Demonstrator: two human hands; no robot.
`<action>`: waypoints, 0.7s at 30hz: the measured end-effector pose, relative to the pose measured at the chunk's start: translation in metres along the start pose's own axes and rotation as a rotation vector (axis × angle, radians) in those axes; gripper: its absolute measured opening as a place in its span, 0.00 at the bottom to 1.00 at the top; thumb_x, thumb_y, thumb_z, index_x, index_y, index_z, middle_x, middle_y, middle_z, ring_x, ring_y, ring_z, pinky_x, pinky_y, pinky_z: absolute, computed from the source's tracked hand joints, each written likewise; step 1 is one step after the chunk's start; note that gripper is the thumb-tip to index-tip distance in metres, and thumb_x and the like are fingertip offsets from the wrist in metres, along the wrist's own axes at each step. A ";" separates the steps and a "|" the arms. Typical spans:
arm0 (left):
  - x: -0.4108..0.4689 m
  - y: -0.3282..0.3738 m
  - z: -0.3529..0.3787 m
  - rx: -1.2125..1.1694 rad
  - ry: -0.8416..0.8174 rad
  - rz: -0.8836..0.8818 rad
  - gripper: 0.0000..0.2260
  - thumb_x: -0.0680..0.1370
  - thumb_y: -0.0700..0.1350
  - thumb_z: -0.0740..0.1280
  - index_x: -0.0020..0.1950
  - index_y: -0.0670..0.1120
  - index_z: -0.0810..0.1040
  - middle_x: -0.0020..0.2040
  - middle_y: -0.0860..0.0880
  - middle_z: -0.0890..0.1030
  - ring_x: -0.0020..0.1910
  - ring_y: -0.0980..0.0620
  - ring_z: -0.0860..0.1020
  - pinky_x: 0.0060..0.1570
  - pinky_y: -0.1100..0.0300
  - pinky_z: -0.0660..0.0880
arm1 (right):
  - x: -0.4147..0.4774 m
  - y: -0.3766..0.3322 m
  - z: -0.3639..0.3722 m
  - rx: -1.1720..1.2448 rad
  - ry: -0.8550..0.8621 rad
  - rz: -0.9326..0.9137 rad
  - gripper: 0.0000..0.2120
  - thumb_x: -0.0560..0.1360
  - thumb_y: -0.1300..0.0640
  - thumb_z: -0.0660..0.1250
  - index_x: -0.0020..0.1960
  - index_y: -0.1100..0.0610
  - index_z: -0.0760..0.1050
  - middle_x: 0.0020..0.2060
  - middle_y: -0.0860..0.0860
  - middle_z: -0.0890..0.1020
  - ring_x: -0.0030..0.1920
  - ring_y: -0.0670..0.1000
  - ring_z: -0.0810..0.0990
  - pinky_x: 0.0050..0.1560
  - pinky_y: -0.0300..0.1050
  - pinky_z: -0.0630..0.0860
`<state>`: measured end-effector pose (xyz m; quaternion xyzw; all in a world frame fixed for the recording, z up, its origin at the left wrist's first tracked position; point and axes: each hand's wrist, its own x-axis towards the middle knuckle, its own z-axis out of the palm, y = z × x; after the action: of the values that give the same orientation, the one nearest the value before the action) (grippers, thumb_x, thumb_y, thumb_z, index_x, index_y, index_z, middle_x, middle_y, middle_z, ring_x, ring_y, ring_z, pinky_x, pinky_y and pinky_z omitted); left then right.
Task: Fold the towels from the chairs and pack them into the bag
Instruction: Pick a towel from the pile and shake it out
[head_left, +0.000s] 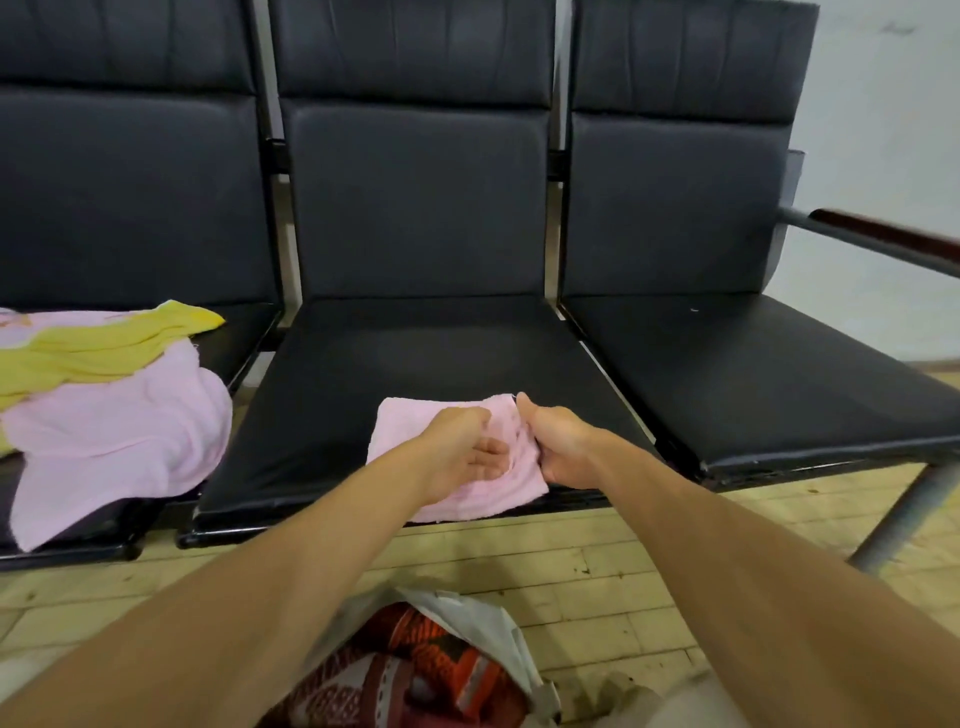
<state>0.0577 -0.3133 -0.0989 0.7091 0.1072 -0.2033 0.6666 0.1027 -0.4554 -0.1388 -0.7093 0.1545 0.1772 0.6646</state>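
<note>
A small folded pink towel (402, 431) lies at the front edge of the middle chair's black seat (363, 384). My left hand (462, 452) rests on top of the towel, palm partly turned up, fingers loosely curled. My right hand (558, 447) grips the towel's right edge, thumb pointing up. On the left chair lies a heap of loose towels: a large pink one (119, 431) hanging over the seat's front and a yellow one (104, 348) across it. On the floor below my arms stands a white bag (483, 634), open, with red and white patterned cloth (410, 670) inside.
Three joined black padded chairs fill the view; the right seat (769, 384) is bare. A dark red armrest (883, 234) sticks out at far right, with a metal leg (904, 514) below. The floor (597, 561) is pale wood tile.
</note>
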 end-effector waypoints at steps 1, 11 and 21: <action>-0.002 -0.002 -0.006 -0.021 0.004 0.005 0.09 0.81 0.40 0.58 0.50 0.36 0.75 0.40 0.41 0.79 0.35 0.45 0.77 0.39 0.56 0.76 | 0.000 -0.001 0.003 -0.071 0.022 -0.008 0.27 0.82 0.41 0.55 0.60 0.63 0.76 0.53 0.59 0.83 0.54 0.58 0.82 0.63 0.55 0.76; -0.057 -0.003 -0.089 0.221 0.122 0.245 0.10 0.80 0.40 0.61 0.58 0.44 0.78 0.50 0.44 0.81 0.45 0.46 0.83 0.49 0.53 0.79 | -0.014 -0.003 0.026 -0.694 0.136 -0.218 0.19 0.80 0.51 0.60 0.65 0.63 0.72 0.59 0.57 0.79 0.57 0.57 0.78 0.60 0.51 0.75; -0.083 0.010 -0.123 0.309 0.166 0.413 0.13 0.79 0.38 0.61 0.62 0.48 0.73 0.52 0.50 0.79 0.48 0.53 0.80 0.51 0.57 0.77 | -0.079 -0.049 0.065 -0.897 0.171 -0.605 0.10 0.79 0.54 0.63 0.59 0.55 0.74 0.46 0.48 0.76 0.45 0.48 0.74 0.38 0.38 0.66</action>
<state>0.0056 -0.1825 -0.0507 0.8234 -0.0177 -0.0179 0.5669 0.0522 -0.3885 -0.0627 -0.9477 -0.0937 -0.0319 0.3034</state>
